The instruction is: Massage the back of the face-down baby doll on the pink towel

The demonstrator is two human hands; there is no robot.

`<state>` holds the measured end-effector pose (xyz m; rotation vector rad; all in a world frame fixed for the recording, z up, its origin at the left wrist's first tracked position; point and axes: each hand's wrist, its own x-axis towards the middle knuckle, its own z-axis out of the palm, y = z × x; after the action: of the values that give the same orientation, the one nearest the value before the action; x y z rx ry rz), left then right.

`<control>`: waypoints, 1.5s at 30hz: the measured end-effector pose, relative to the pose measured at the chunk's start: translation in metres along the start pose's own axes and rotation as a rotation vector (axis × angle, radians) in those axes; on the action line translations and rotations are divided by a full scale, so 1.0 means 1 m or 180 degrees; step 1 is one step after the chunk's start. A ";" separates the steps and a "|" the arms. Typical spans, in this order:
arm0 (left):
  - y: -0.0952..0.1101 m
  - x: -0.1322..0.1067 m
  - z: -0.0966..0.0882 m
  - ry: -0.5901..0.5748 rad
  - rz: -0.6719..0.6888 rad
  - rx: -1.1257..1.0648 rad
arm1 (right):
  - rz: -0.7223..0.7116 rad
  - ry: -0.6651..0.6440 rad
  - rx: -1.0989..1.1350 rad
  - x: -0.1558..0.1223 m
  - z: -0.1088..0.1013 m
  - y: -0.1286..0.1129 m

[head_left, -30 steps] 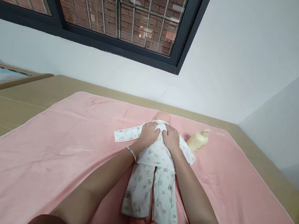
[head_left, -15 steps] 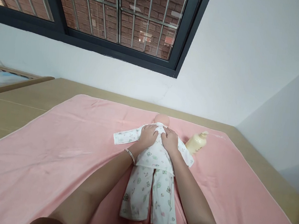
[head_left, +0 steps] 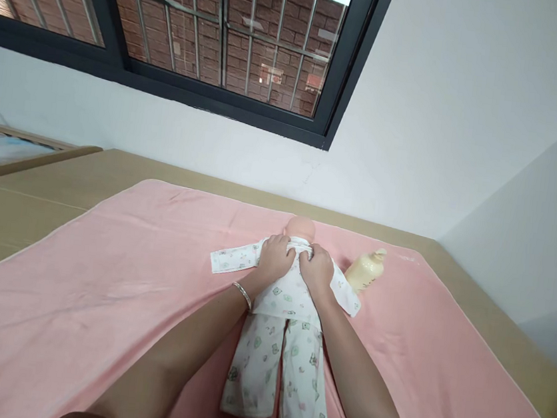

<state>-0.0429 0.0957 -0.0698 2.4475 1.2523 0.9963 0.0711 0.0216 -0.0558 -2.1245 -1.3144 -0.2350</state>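
Observation:
A baby doll [head_left: 301, 225] lies on its back on a pink towel [head_left: 99, 282], its head away from me. It wears a white printed shirt and trousers [head_left: 274, 363]. My left hand [head_left: 275, 259] rests on the doll's chest near the collar, a bracelet on its wrist. My right hand [head_left: 318, 269] lies beside it on the other side of the chest. The fingers of both hands curl and pinch the shirt fabric at the neckline. The shirt's empty sleeves spread out to either side.
A cream pump bottle [head_left: 365, 269] lies on the towel to the right of the doll. The towel covers a tan wooden platform [head_left: 22, 200] against a white wall. A barred window [head_left: 218, 28] is above. Another surface edge [head_left: 23, 153] is at far left.
Both hands have drawn slightly closer together at the doll's collar, fingers curling onto the fabric. The view has shifted a little.

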 end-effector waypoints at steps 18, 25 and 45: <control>-0.006 0.000 0.002 -0.0071 0.0248 -0.0418 | -0.0656 -0.0300 0.0218 0.010 0.005 0.009; -0.003 0.000 0.002 0.0035 0.0127 -0.0237 | -0.0246 -0.0106 0.0249 0.005 0.005 0.006; -0.005 -0.001 0.006 0.0118 0.0112 -0.0404 | -0.0387 -0.0257 0.0081 0.007 0.007 0.008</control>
<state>-0.0425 0.0987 -0.0772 2.3723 1.1240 1.1000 0.0801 0.0288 -0.0613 -2.0545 -1.4877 -0.1834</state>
